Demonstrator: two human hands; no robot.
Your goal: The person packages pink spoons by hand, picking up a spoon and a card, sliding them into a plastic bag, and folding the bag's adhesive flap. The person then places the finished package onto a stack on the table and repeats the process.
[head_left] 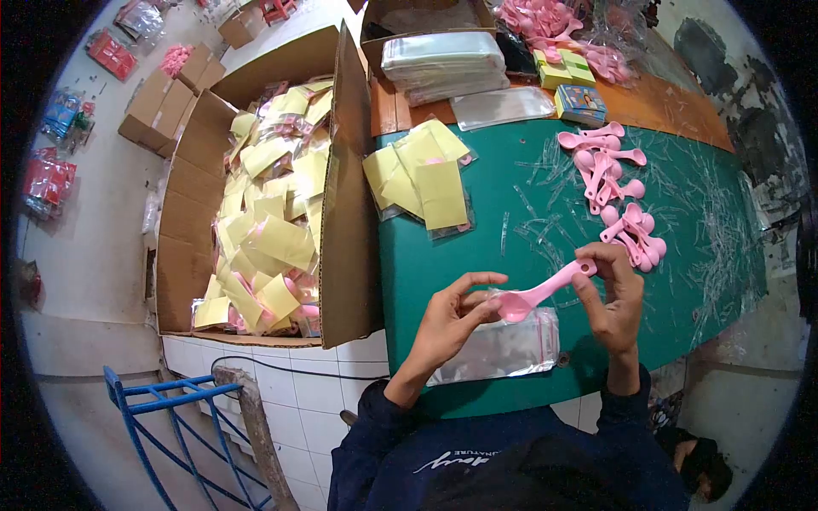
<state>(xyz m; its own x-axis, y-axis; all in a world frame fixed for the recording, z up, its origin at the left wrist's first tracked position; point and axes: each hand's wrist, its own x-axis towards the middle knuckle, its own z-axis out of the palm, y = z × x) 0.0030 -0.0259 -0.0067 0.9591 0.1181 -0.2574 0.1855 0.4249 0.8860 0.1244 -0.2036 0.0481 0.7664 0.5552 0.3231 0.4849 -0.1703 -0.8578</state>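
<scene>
A pink plastic spoon (545, 290) is held above the green table (460, 264), its bowl toward the left. My right hand (615, 298) pinches the end of its handle, near a small hole. At the bowl, my left hand (457, 322) has its thumb and fingers closed on the edge. Beneath the spoon lies a stack of clear plastic bags (503, 351) by the table's near edge. Several more pink spoons (633, 232) lie in a loose pile beyond my right hand. Filled bags with yellow cards (422, 175) lie at the table's left side.
A large cardboard box (351, 213) full of packed bags stands left of the table. Clear plastic strips (711, 230) are scattered on the right. At the back are a stack of clear bags (443, 60), small card packs (581, 104) and a pink spoon heap (541, 19).
</scene>
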